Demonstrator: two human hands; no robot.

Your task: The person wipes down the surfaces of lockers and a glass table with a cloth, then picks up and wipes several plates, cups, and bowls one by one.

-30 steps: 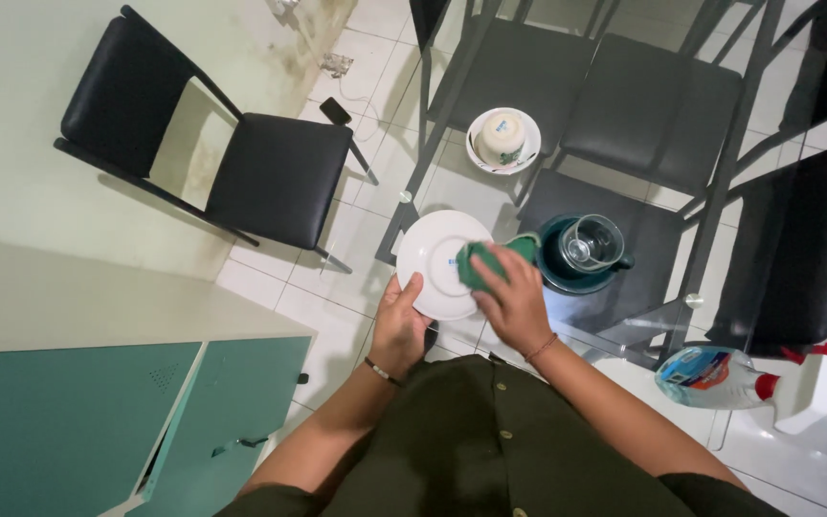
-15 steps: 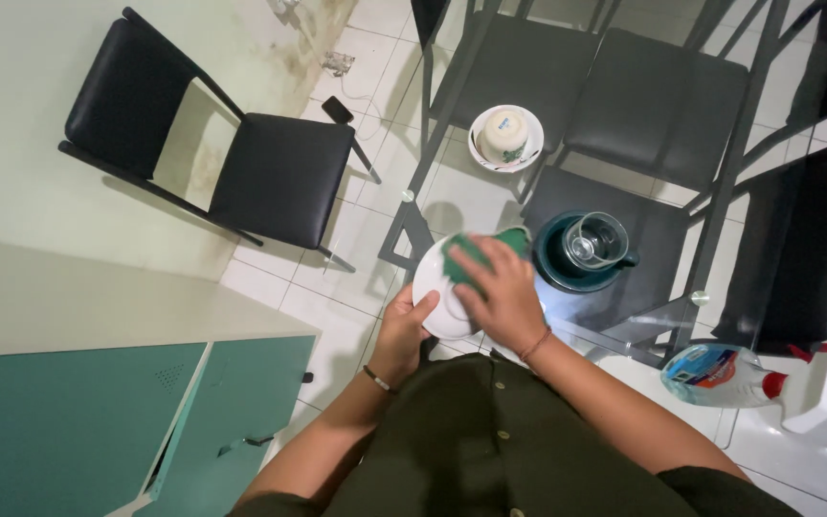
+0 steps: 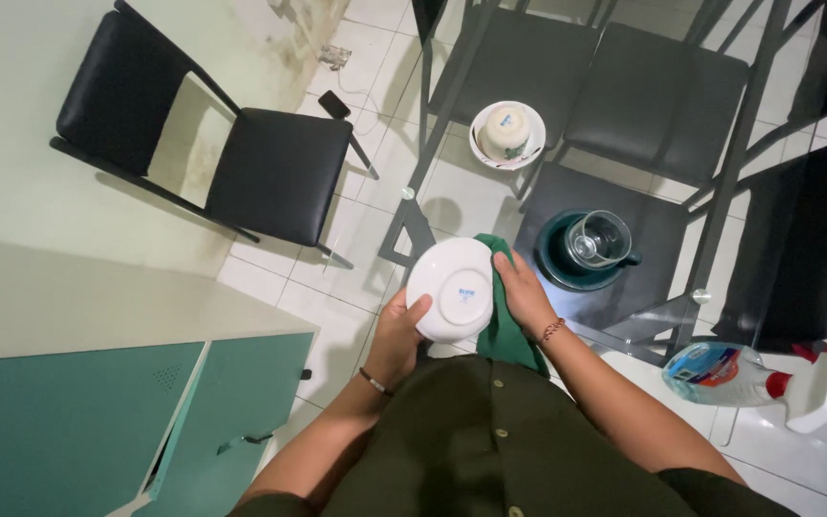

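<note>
I hold a small white plate point(image 3: 452, 289) with its underside turned up toward me. My left hand point(image 3: 396, 335) grips its near-left rim, thumb on the base. My right hand point(image 3: 524, 292) is at the plate's right edge and holds a green cloth point(image 3: 504, 325) that hangs down behind the plate. On the glass table beyond stand a clear glass point(image 3: 597, 239) on a dark teal plate point(image 3: 557, 273) and an upturned white bowl point(image 3: 506, 129) on a patterned plate.
A spray bottle point(image 3: 753, 375) with a red-and-white trigger lies on the glass table point(image 3: 720, 316) at right. Black chairs point(image 3: 270, 172) stand around it on the white tiled floor. A green cabinet point(image 3: 98, 421) with a pale top is at my lower left.
The plate has been flipped so its underside faces up. My right hand with the cloth has slid off the plate's face to its right edge.
</note>
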